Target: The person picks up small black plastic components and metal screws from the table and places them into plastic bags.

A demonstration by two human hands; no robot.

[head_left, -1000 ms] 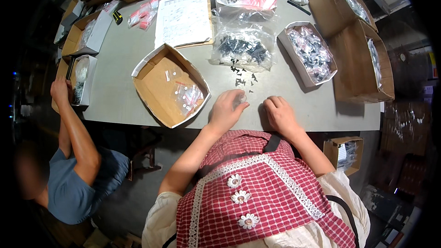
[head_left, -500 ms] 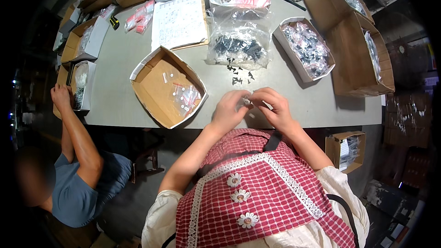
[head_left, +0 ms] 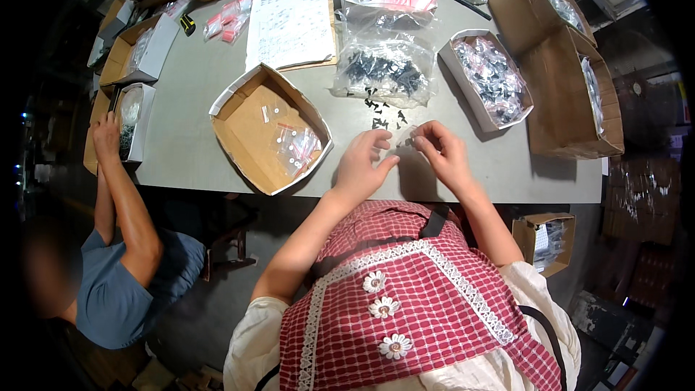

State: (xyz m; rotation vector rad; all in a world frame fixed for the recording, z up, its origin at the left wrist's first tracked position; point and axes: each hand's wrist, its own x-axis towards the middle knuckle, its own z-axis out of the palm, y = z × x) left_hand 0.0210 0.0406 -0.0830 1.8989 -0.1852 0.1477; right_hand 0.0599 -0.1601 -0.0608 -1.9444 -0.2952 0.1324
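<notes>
My right hand (head_left: 443, 152) pinches a small clear plastic bag (head_left: 405, 137) between thumb and fingertips, just above the table. What the bag contains is too small to make out. To its left, my left hand (head_left: 364, 163) is open, thumb and fingers apart, with nothing visible between them. Small black pieces (head_left: 380, 122) lie loose on the table beyond my hands. Behind these, a large clear bag (head_left: 384, 69) holds many more black pieces. A shallow cardboard box (head_left: 239, 141) stands left of my hands, with small bags and white round pieces inside.
A white box (head_left: 474, 114) of filled small bags stands at right, beside tall cartons (head_left: 561, 98). Papers (head_left: 287, 22) and a yellow cutter (head_left: 187, 24) lie farther back. At left, a co-worker's hand (head_left: 106, 134) reaches to a box (head_left: 141, 127).
My hands have moved apart; my left hand has let go of the small bag, which stays in my right. The co-worker's hand has moved slightly farther over the box.
</notes>
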